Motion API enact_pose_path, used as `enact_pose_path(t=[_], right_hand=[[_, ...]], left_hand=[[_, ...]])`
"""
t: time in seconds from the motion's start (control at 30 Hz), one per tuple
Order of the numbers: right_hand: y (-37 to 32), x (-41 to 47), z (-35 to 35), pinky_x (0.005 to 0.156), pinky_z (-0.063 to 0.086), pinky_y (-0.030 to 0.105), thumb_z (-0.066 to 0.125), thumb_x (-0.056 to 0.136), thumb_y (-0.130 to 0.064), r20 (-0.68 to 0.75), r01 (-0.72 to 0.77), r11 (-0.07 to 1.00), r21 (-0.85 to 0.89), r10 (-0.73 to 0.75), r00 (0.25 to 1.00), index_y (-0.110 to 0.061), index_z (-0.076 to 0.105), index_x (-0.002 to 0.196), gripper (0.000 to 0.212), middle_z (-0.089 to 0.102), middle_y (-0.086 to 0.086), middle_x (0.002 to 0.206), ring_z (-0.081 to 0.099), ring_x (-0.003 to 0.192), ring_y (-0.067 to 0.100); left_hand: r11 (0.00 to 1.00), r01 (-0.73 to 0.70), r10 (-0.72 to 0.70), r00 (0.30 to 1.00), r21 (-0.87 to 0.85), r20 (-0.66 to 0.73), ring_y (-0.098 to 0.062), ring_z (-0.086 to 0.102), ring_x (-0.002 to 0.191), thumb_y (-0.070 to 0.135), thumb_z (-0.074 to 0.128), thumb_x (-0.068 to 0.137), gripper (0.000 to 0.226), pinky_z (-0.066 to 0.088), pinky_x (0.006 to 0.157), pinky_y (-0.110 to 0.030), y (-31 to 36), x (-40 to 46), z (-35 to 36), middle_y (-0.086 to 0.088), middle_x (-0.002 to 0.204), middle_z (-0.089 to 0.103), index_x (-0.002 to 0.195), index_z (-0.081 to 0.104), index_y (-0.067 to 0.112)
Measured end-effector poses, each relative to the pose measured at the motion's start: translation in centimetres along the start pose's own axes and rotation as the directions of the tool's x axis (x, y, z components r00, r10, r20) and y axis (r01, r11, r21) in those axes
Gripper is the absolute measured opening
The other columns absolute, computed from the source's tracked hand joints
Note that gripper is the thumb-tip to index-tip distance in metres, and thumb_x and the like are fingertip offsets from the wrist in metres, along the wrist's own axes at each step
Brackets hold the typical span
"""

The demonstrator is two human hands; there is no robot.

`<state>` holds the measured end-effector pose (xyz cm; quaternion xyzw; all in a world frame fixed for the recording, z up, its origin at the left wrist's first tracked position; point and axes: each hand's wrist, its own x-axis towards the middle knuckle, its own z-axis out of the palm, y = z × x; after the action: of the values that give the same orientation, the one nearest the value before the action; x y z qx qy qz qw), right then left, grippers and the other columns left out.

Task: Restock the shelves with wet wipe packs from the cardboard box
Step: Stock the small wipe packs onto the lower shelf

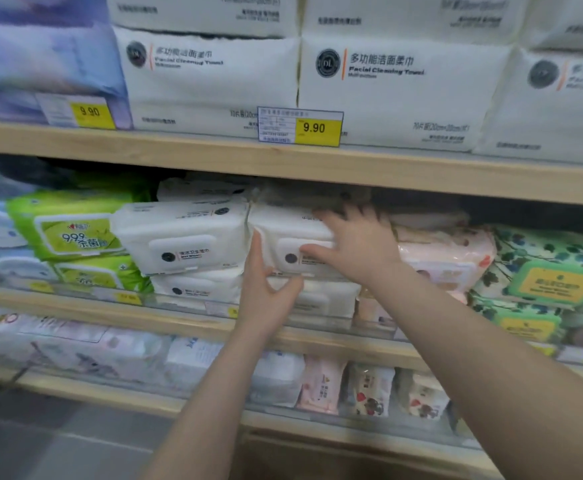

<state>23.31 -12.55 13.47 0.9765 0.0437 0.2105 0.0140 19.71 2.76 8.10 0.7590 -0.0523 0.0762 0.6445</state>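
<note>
A white wet wipe pack (292,230) lies on top of another white pack on the middle shelf (165,308). My left hand (266,292) grips its lower left corner, fingers along the left edge and thumb under the front. My right hand (356,244) lies spread over its right side and top. A second white pack (182,233) sits just to its left, also stacked on a white one. The cardboard box is out of view.
Green packs (72,230) fill the shelf's left part, pink packs (446,254) and leaf-patterned packs (546,271) the right. Large white facial towel packs (401,88) stand on the upper shelf behind price tags (300,128). Small packs (369,389) line the lower shelf.
</note>
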Motion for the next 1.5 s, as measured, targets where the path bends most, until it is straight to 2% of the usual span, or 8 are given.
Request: enact_pose_path(t=[0.2, 0.3, 0.43, 0.57, 0.7, 0.87, 1.33, 1.5], right_hand=[[-0.5, 0.5, 1.1, 0.103, 0.027, 0.046, 0.039, 0.082, -0.072, -0.015, -0.049, 0.998, -0.035, 0.048, 0.999, -0.035, 0.041, 0.138, 0.067, 0.044, 0.009, 0.137, 0.038, 0.121, 0.034], [-0.7, 0.1, 0.8, 0.103, 0.028, 0.046, 0.026, 0.078, -0.079, -0.004, -0.051, 0.997, -0.065, 0.051, 0.999, -0.035, 0.04, 0.138, 0.076, 0.046, 0.011, 0.134, 0.039, 0.12, 0.034], [-3.3, 0.4, -1.3, 0.103, 0.026, 0.047, 0.035, 0.08, -0.076, -0.007, -0.049, 0.998, 0.031, 0.049, 0.999, -0.031, 0.037, 0.14, 0.075, 0.047, 0.01, 0.134, 0.038, 0.125, 0.031], [-10.3, 3.6, -1.2, 0.106, 0.026, 0.045, 0.052, 0.079, -0.069, 0.028, 0.215, 0.974, 0.077, -0.218, 0.976, -0.03, 0.028, 0.145, 0.081, 0.04, 0.007, 0.143, 0.035, 0.131, 0.028], [-14.6, 6.7, 0.6, 0.115, 0.009, 0.048, 0.049, 0.073, -0.078, 0.194, 0.204, 0.971, 0.127, -0.226, 0.955, -0.038, 0.018, 0.148, 0.091, 0.024, 0.006, 0.155, 0.019, 0.143, 0.026], [-14.7, 7.1, 1.2, 0.11, 0.018, 0.045, 0.044, 0.079, -0.075, 0.102, 0.183, 0.981, 0.069, -0.189, 0.977, -0.038, 0.032, 0.141, 0.074, 0.044, 0.009, 0.142, 0.036, 0.132, 0.027], [-15.4, 6.4, 1.5, 0.11, 0.016, 0.05, 0.03, 0.084, -0.074, 0.092, 0.101, 0.994, -0.034, -0.098, 0.991, -0.039, 0.028, 0.143, 0.07, 0.038, 0.009, 0.145, 0.029, 0.136, 0.027], [-17.4, 5.7, 0.8, 0.107, 0.022, 0.049, 0.032, 0.087, -0.068, 0.038, 0.185, 0.983, -0.008, -0.185, 0.982, -0.028, 0.031, 0.142, 0.068, 0.041, 0.008, 0.139, 0.036, 0.128, 0.027]], left_hand=[[0.996, 0.004, -0.012, 0.996, 0.087, 0.084, -0.015, 0.044, 0.127, 0.022, 0.06, 0.079, 0.091, 0.05, 0.093, -0.04, -0.3, 1.7, -0.8, 0.0, 0.151, 0.029, 0.146, 0.002, 0.047], [0.997, 0.038, -0.045, 0.992, 0.062, 0.116, -0.01, 0.053, 0.116, 0.019, 0.058, 0.084, 0.078, 0.049, 0.069, -0.017, -0.2, 1.4, -2.3, 0.009, 0.139, 0.041, 0.147, 0.017, 0.037], [0.995, 0.102, -0.099, 0.954, -0.007, -0.282, -0.017, 0.062, 0.087, 0.019, 0.06, 0.085, 0.019, 0.048, 0.071, -0.023, -1.5, 1.8, -7.3, -0.007, 0.11, 0.065, 0.101, 0.051, 0.02], [0.98, 0.154, -0.06, 0.836, 0.129, -0.545, -0.029, 0.032, 0.134, 0.022, 0.064, 0.083, 0.069, 0.028, 0.11, -0.043, -3.7, 2.0, -11.9, -0.012, 0.143, 0.037, 0.14, 0.029, 0.009], [0.991, 0.03, 0.013, 0.948, 0.129, -0.318, -0.013, 0.03, 0.135, 0.01, 0.06, 0.082, 0.09, 0.039, 0.093, -0.01, -5.5, 2.5, -13.1, 0.007, 0.156, 0.015, 0.15, 0.004, 0.029], [0.994, 0.007, 0.018, 0.975, 0.111, -0.221, -0.017, 0.019, 0.144, 0.019, 0.061, 0.072, 0.1, 0.038, 0.107, -0.044, -6.6, 4.0, -13.0, 0.015, 0.158, 0.002, 0.147, 0.001, 0.042], [0.993, 0.05, -0.037, 0.992, 0.105, -0.125, -0.011, 0.039, 0.127, 0.016, 0.061, 0.075, 0.089, 0.041, 0.097, -0.028, -6.0, 4.3, -17.3, 0.019, 0.14, 0.04, 0.145, 0.013, 0.042], [0.985, 0.071, -0.028, 0.966, 0.159, -0.257, -0.012, 0.033, 0.135, 0.018, 0.063, 0.079, 0.083, 0.037, 0.108, -0.041, -6.7, 2.6, -22.9, 0.008, 0.15, 0.032, 0.149, 0.019, 0.028]])
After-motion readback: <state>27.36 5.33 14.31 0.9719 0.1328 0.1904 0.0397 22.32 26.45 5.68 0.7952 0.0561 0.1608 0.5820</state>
